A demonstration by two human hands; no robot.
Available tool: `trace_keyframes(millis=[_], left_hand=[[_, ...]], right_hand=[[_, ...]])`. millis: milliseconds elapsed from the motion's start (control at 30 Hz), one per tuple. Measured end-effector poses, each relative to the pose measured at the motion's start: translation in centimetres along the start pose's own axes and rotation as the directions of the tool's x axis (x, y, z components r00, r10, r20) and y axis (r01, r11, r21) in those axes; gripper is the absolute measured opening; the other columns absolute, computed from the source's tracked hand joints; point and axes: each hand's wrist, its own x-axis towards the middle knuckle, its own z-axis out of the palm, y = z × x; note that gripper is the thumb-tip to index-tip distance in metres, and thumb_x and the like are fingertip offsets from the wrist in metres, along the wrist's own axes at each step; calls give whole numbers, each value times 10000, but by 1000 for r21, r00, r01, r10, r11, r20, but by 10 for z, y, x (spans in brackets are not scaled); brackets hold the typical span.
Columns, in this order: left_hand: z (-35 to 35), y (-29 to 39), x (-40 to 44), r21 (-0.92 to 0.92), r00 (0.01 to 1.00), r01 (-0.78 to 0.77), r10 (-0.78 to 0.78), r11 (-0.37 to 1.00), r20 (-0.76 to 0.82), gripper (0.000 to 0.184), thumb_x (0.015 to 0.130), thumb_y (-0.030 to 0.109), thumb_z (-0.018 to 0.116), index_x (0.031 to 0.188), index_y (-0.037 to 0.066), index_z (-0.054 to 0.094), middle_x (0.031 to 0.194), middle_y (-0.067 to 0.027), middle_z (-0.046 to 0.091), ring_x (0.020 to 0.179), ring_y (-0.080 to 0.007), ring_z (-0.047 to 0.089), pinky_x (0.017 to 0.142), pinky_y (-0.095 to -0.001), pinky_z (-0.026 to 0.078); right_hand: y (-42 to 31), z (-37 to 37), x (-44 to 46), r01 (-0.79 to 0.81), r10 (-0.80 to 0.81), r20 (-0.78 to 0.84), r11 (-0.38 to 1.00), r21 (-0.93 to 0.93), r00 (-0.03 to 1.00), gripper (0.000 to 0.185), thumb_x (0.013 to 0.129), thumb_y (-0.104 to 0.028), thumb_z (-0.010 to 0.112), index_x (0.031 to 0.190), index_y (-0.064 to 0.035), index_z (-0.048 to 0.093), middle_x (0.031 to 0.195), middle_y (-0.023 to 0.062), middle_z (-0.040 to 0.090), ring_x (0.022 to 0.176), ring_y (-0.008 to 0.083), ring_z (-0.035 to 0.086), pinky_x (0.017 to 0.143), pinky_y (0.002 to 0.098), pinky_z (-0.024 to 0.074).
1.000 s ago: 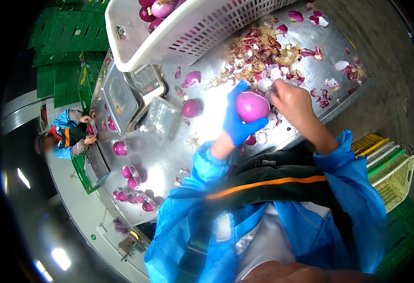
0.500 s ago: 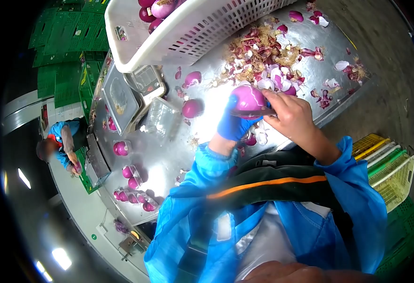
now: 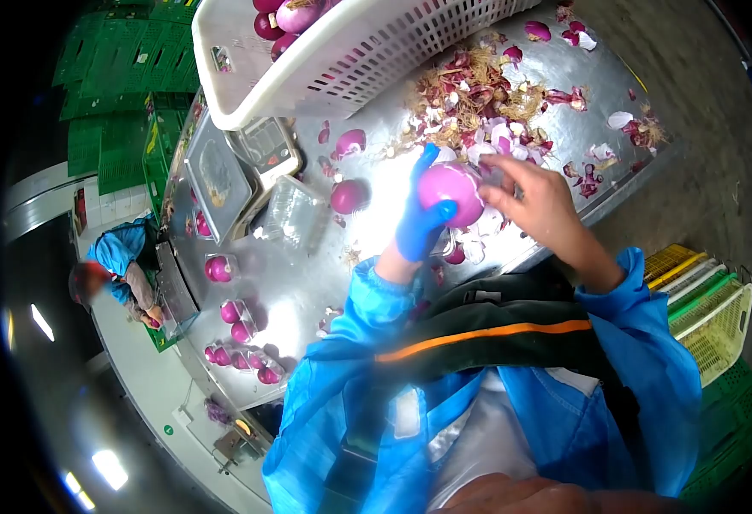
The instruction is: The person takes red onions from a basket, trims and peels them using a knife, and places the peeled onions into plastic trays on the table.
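My left hand (image 3: 423,214), in a blue glove, is closed around a large purple onion (image 3: 450,194) above the metal table (image 3: 307,283). At the onion's right side is my bare right hand (image 3: 526,195), its thumb and fingers curled close to the skin. Something dark shows between those fingers, too hidden to make out. Beyond my hands lies a heap of onion skins and roots (image 3: 479,94). A smaller onion (image 3: 348,196) rests on the table left of my gloved hand.
A white perforated crate (image 3: 376,64) with onions stands at the far edge. To its left are a scale (image 3: 266,147) and clear plastic trays (image 3: 295,214). Packed onions (image 3: 239,321) sit further left. A co-worker (image 3: 123,257) stands beyond. Stacked baskets (image 3: 710,321) are at right.
The blade seen under the onion half a second ago no longer shows clearly. My right hand has moved slightly, and the onion has turned in my left hand. The co-worker's arms have shifted.
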Motion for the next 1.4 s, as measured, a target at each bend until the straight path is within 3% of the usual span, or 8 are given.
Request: trace_keyframes(millis=[67, 267, 467, 567, 900, 1133, 1233, 1400], left_hand=[[-5, -7, 5, -255, 999, 30, -25, 967, 23, 936, 783, 260, 772, 1520, 98, 217, 1379, -136, 457, 1248, -298, 509, 1030, -432, 469], [-5, -12, 3, -299, 993, 120, -110, 947, 51, 960, 780, 305, 776, 1519, 67, 213, 1324, -127, 519, 1236, -286, 523, 1049, -425, 449], [-3, -1, 0, 128, 986, -92, 72, 987, 150, 1068, 718, 263, 826, 1541, 88, 169, 1374, -152, 493, 1237, -294, 526, 1009, -418, 475], [9, 7, -2, 292, 983, -153, 115, 944, 143, 1229, 645, 198, 889, 1553, 74, 70, 1420, -159, 418, 1252, -257, 488, 1045, -395, 424], [5, -4, -9, 821, 886, -438, 329, 366, 326, 1177, 691, 238, 864, 1541, 16, 82, 1377, -187, 469, 1207, -304, 530, 1024, -421, 430], [18, 7, -17, 712, 906, -423, 267, 560, 328, 1193, 670, 192, 851, 1546, 38, 57, 1416, -192, 417, 1244, -312, 496, 1021, -406, 430], [18, 2, -20, 553, 933, -351, 234, 755, 274, 1242, 662, 220, 855, 1560, 97, 6, 1449, -194, 364, 1320, -307, 420, 1076, -405, 374], [10, 12, -14, 157, 968, -120, 81, 980, 236, 1258, 675, 286, 860, 1563, 123, -16, 1414, -185, 404, 1299, -314, 456, 1050, -437, 419]], right_hand=[[0, 4, -5, 162, -167, -56, 983, -83, 984, 443, 775, -206, 768, 1178, -66, 648, 851, 118, 666, 702, 235, 678, 619, 349, 532], [-4, 8, -8, 241, -281, -73, 911, -334, 957, 393, 743, -130, 753, 1117, -69, 647, 854, 127, 678, 688, 272, 675, 592, 370, 529], [50, 21, 5, -144, 116, -130, 962, -231, 985, 288, 862, -201, 687, 1086, -32, 622, 803, 153, 677, 708, 354, 666, 629, 433, 515], [17, 6, 3, -69, 77, -137, 995, 66, 988, 359, 862, -201, 688, 1172, -37, 613, 836, 158, 679, 732, 326, 677, 644, 413, 524], [-1, -2, -5, 185, -188, 6, 963, -194, 982, 255, 826, -193, 706, 1042, -59, 692, 908, 145, 702, 751, 313, 684, 653, 387, 543], [20, 9, 0, -36, 31, -21, 968, -249, 999, 270, 833, -225, 708, 1022, -35, 677, 811, 143, 681, 675, 286, 662, 632, 373, 521], [26, 6, -4, -278, 279, -1, 954, 112, 960, 270, 842, -218, 719, 1020, -21, 669, 736, 110, 649, 624, 191, 612, 623, 331, 496], [31, 7, -8, -164, 105, 135, 797, 581, 985, 437, 891, -206, 721, 1249, -18, 556, 903, -34, 520, 855, 58, 524, 758, 220, 441]])
